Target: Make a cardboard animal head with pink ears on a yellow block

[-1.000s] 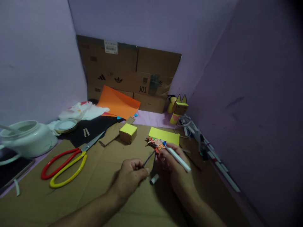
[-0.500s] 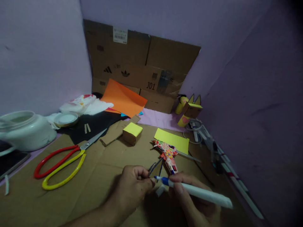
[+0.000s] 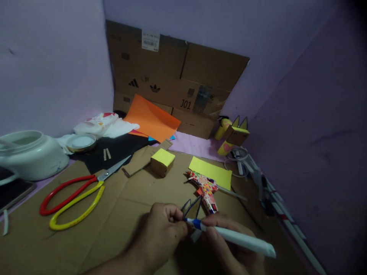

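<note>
My right hand (image 3: 226,240) is closed around a white marker (image 3: 243,241) with a blue tip end, which points left toward my left fingers. Between the thumb and fingers of my left hand (image 3: 168,231) is a small cardboard piece (image 3: 188,208) with dark-outlined pointed shapes; most of it is hidden by the fingers. The marker's tip meets the piece or lies right beside it; I cannot tell which. Just beyond my hands lies a flower-patterned glue gun (image 3: 205,187). A small cardboard box (image 3: 162,163) with a yellow top stands farther back.
Scissors (image 3: 99,181) with red and yellow handles lie open on the left. Behind them are a white pot (image 3: 31,156), a lid (image 3: 81,142) and orange paper (image 3: 151,119). Yellow paper (image 3: 210,172) lies past the glue gun. A cardboard animal figure (image 3: 233,137) stands back right.
The marker's tip has shifted slightly down and left, closer to the piece in my left hand. The whole view has moved a little. Both hands keep their hold.
</note>
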A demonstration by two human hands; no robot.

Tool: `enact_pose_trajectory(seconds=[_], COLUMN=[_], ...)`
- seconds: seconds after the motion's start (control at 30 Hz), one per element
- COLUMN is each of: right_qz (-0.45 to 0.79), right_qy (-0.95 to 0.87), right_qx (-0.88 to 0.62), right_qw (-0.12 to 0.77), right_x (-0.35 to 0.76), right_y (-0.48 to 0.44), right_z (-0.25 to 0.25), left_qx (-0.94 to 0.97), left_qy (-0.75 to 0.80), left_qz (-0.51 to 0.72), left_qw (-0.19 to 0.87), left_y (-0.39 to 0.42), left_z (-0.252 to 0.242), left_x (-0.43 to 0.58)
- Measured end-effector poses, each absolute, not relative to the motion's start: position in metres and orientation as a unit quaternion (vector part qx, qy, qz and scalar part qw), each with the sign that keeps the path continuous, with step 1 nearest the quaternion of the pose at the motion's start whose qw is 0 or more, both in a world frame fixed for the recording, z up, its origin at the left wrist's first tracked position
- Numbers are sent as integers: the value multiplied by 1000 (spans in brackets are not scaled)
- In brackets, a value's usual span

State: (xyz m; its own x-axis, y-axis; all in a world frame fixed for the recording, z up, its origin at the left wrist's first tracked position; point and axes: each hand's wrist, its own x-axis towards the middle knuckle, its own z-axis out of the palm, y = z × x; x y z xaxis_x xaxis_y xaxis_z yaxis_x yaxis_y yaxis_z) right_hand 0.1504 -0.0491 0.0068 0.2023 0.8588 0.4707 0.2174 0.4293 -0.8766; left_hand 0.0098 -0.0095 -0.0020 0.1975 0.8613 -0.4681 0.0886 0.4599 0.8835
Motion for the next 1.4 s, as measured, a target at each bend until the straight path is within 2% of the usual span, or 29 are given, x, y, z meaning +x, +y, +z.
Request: enact_pose_trajectory(seconds=[0.73,1.07,1.23,1.4], right_qz=[307,234,247,267], right_qy=[-509,-502,-553,-508], right_qx=[-530,-549,-526,-530], right_qw=[605,626,597,625], right_x=[148,156,162,161], right_y=[-49,-45,-43,-42], right_z=[9,-2,2,-2], left_qx=[439,448,460,458], left_qy=[524,535,538,549], left_qz=[308,300,289,279], left_qw=[662,650,644,641], left_y=[-8,-9,-10,-9], left_z=[6,5,5,7], left_x=[11,10,8,8])
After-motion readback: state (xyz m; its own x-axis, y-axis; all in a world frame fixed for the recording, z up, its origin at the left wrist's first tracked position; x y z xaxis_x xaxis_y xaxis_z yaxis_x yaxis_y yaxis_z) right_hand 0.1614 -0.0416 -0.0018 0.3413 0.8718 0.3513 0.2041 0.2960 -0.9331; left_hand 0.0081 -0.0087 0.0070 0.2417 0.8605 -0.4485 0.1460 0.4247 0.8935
